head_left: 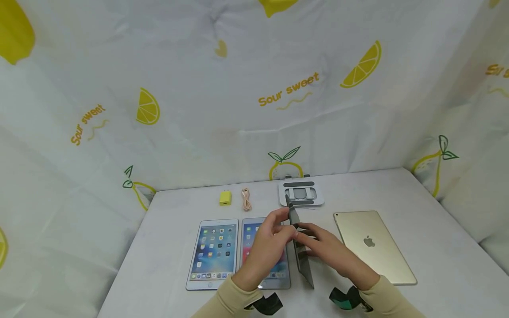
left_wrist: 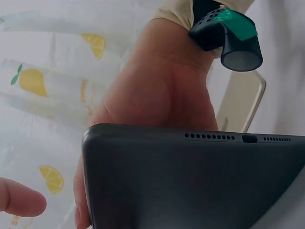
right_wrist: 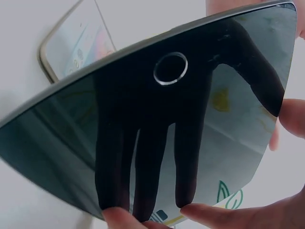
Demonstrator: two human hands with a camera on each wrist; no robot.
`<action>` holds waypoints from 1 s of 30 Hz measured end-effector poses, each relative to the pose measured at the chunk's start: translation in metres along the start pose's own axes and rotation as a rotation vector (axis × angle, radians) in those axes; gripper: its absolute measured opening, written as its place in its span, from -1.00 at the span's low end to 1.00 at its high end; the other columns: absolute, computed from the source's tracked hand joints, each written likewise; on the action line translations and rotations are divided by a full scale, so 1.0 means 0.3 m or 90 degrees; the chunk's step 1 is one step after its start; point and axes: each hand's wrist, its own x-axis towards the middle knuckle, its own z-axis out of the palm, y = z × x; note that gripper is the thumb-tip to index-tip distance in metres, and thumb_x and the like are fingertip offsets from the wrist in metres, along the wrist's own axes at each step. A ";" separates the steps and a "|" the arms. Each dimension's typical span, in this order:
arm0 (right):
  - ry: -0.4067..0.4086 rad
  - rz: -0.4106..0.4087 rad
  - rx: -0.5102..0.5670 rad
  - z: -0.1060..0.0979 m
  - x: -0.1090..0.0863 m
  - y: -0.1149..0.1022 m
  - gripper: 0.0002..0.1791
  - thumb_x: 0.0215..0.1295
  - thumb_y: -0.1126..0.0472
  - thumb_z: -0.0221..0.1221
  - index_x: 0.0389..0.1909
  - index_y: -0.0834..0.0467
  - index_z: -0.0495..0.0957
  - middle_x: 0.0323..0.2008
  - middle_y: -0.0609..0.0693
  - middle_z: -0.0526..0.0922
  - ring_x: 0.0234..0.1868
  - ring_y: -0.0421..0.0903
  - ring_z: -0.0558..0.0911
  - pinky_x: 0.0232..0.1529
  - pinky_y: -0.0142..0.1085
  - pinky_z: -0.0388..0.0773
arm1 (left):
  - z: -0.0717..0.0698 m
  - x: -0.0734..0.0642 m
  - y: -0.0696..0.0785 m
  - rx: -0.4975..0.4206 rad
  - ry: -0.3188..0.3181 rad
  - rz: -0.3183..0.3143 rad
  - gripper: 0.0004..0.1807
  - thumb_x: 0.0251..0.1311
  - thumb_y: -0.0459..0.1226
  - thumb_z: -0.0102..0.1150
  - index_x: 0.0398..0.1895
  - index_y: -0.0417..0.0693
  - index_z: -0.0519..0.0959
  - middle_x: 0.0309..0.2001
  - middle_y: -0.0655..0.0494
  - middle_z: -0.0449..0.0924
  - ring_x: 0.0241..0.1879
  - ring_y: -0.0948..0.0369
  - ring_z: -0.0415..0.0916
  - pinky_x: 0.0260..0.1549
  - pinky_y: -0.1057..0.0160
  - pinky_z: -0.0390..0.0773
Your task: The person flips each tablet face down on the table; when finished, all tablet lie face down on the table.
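A dark grey tablet (head_left: 304,265) stands on edge between the hands, almost side-on in the head view. My left hand (head_left: 267,247) is on its back side, fingers bent at the upper edge. My right hand (head_left: 332,251) grips it from the screen side, thumb over the upper edge. In the left wrist view, the speaker holes and charging port show along one end of the tablet (left_wrist: 176,176), with the right hand (left_wrist: 152,95) behind. The right wrist view shows the black, reflective screen with its round home button (right_wrist: 170,69), fingertips (right_wrist: 119,217) at the border.
Two lit white tablets lie left, the outer tablet (head_left: 214,251) in full view, the inner tablet (head_left: 278,278) partly behind my left hand. A gold tablet (head_left: 374,247) lies face down right. At the back are a yellow charger (head_left: 225,198), coiled cable (head_left: 246,199) and white folding stand (head_left: 314,201).
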 end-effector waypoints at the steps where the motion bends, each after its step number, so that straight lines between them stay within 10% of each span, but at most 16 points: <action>1: -0.006 -0.001 0.011 0.000 0.000 -0.001 -0.16 0.61 -0.19 0.15 0.62 0.29 0.25 0.49 0.39 0.47 0.36 0.22 0.65 0.20 0.05 0.76 | 0.000 -0.001 0.000 0.004 0.000 0.000 -0.43 0.45 -0.09 0.22 0.51 0.27 0.47 0.47 0.13 0.52 0.21 0.20 0.63 0.28 0.03 0.68; 30: -0.071 -0.036 0.094 -0.017 0.004 -0.002 -0.20 0.71 -0.12 -0.03 0.65 0.39 0.14 0.62 0.44 0.24 0.52 0.40 0.45 0.29 0.08 0.71 | 0.008 -0.010 0.010 0.028 -0.015 0.009 -0.46 0.52 -0.06 0.20 0.52 0.33 0.45 0.48 0.24 0.50 0.30 0.20 0.56 0.10 0.13 0.60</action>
